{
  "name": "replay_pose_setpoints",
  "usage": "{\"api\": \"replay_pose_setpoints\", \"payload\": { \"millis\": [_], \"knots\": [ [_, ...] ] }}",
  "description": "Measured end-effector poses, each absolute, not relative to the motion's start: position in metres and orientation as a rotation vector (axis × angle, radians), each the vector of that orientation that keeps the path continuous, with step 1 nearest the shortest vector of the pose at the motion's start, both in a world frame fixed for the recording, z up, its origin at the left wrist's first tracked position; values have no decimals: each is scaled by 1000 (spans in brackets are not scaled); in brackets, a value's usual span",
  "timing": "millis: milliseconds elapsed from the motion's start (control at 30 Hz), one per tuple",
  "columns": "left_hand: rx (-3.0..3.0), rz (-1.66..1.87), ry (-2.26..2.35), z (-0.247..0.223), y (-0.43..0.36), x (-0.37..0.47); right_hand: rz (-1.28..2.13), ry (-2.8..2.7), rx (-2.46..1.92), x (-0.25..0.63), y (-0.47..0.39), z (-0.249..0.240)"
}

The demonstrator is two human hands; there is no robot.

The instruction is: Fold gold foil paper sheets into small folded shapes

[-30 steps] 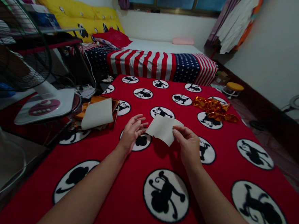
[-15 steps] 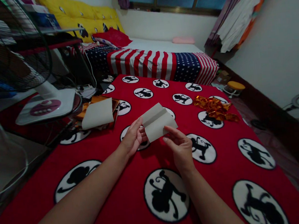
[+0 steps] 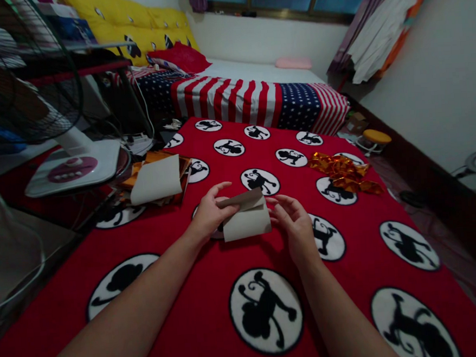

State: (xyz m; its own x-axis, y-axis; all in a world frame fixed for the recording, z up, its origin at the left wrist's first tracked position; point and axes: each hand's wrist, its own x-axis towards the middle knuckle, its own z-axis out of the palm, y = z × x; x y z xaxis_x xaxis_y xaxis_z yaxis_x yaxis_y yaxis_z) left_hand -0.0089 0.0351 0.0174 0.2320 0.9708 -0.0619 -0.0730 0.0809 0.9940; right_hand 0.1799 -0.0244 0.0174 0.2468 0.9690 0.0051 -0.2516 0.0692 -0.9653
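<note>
Folded paper (image 3: 247, 220) lies crosswise between left hand (image 3: 210, 213); right hand (image 3: 294, 229).

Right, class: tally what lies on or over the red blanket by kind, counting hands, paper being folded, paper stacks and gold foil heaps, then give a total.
Hands: 2, the left hand and right hand
Folded paper sheet held between them: 1
Stack of paper at the blanket's left edge: 1
Heap of gold foil pieces: 1
Total: 5
</note>
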Motion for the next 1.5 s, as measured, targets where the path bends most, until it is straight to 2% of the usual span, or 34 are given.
{"api": "replay_pose_setpoints", "payload": {
  "millis": [300,533,700,1033,1300,1500],
  "knots": [
    [1524,934,1014,6,31,0,1004,-1030,-1348,184,-23,14],
    [2206,1070,1345,8,27,-2,636,-1376,-1780,194,-23,8],
    [2466,902,1116,11,24,-7,418,-1487,-1994,191,-25,13],
    [2347,1106,1296,14,21,-6,242,-1652,-1951,192,-29,12],
    [2489,976,836,12,23,-6,191,-1666,-2020,192,-26,11],
    [2440,860,776,2,30,-4,273,-1489,-1970,196,-24,9]
  ]
}}
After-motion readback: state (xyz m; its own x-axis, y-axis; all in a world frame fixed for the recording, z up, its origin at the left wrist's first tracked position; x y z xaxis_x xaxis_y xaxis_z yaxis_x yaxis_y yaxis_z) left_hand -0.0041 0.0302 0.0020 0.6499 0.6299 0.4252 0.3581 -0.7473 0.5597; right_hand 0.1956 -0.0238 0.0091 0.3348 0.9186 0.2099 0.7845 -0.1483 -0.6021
